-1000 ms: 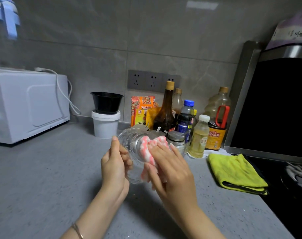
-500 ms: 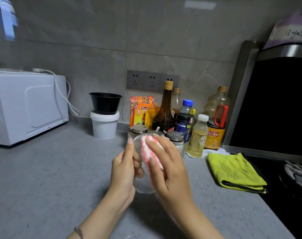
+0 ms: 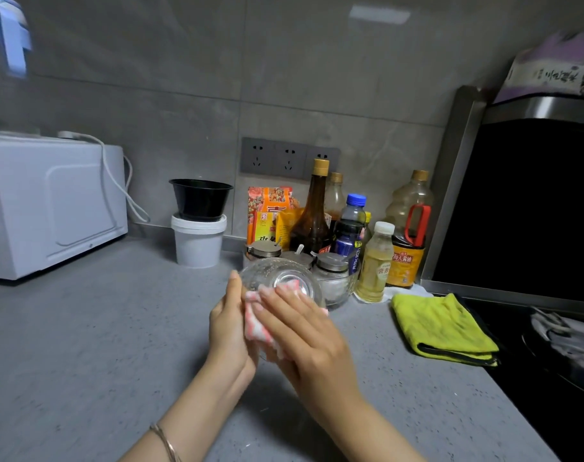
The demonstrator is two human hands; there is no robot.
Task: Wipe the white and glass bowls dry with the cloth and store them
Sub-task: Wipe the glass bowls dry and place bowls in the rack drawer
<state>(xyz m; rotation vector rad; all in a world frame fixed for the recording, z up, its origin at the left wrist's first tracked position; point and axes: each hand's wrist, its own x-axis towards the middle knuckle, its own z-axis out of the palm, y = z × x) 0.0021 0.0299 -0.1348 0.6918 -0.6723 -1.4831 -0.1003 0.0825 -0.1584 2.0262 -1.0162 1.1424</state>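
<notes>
over counter (image 3: 83,345), left hand (image 3: 228,328) grips glass bowl (image 3: 277,275) — right hand (image 3: 310,338) presses cloth (image 3: 255,323) flat-fingered against it.

Clear textured glass bowl (image 3: 277,278) held off the grey counter, tipped on its side, round base facing the camera, left hand (image 3: 228,328) holding its left side. Pink-and-white striped cloth (image 3: 255,323), bunched, pressed on the bowl's outer wall under the right hand (image 3: 304,331) and its flat fingers.

Grey tiled wall (image 3: 150,61), speckled grey counter (image 3: 83,345)
</notes>
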